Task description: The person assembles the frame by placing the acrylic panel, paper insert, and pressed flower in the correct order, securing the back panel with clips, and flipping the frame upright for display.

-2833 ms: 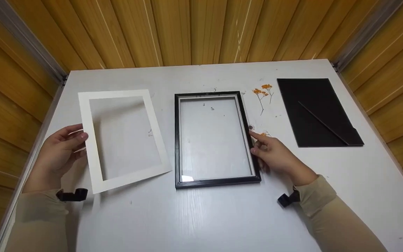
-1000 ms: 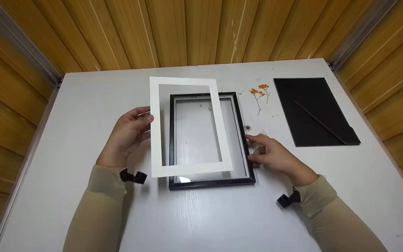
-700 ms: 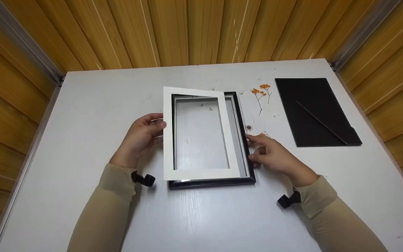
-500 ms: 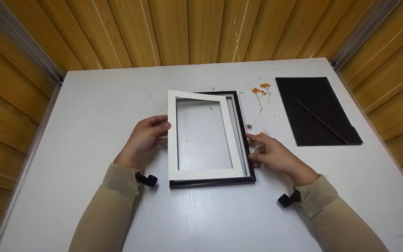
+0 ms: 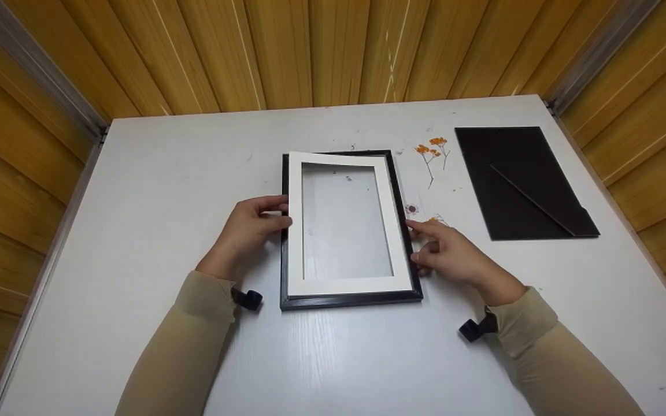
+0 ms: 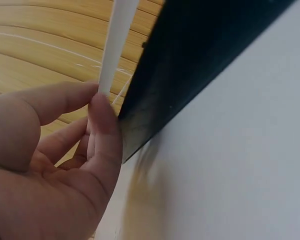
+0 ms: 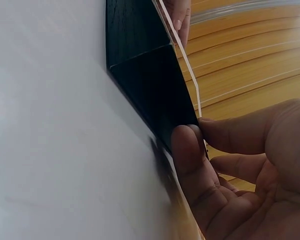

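Note:
A black picture frame [image 5: 351, 300] lies flat on the white table in the head view, at the middle. Over its opening is a white mat [image 5: 347, 285], a thin card border with a rectangular window, sitting slightly askew. My left hand [image 5: 247, 225] pinches the mat's left edge between thumb and fingers. In the left wrist view that mat edge [image 6: 115, 47] stands a little above the black frame side [image 6: 185, 55]. My right hand [image 5: 454, 254] holds the frame's right side. In the right wrist view its fingertips [image 7: 186, 145] press on the frame's outer wall [image 7: 150, 92].
Dried orange flower sprigs [image 5: 430, 151] lie right of the frame, with a small dark pressed flower [image 5: 411, 209] and another orange one [image 5: 434, 221] partly behind my right hand. A black backing board [image 5: 524, 179] with a slanted stand strip rests farther right. Wood-look panels [image 5: 333, 52] enclose the table.
My left hand has carried the white mat rightward from the table's left side, then lowered it over the black frame. The right hand keeps its place at the frame's right side.

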Demonstrator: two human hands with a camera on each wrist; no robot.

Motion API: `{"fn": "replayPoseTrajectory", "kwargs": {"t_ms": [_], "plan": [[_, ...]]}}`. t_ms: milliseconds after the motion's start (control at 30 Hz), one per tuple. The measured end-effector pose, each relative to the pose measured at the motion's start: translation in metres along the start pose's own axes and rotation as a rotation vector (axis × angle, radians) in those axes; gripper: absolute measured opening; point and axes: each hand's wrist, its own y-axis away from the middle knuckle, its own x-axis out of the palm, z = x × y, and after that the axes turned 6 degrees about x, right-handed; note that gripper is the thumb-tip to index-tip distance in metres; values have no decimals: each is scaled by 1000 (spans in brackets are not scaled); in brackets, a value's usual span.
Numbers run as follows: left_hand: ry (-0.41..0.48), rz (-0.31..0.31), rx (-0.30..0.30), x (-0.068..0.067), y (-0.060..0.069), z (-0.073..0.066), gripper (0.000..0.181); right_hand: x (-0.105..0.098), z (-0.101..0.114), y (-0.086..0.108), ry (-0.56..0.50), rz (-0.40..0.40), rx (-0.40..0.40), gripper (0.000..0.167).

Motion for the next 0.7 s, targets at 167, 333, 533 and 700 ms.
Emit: {"fn": "replayPoseTrajectory", "kwargs": {"t_ms": [167,333,533,700], "plan": [[-117,-4,28,2,0,1,54,-1,-1,0,-1,6,2,78],[-160,-1,37,3,0,3,57,-1,0,0,6,2,-5,77],[-187,-23,28,4,-2,6,60,0,1,0,16,1,-6,77],[-181,-17,26,4,-3,6,75,0,2,0,18,3,-2,77]]}}
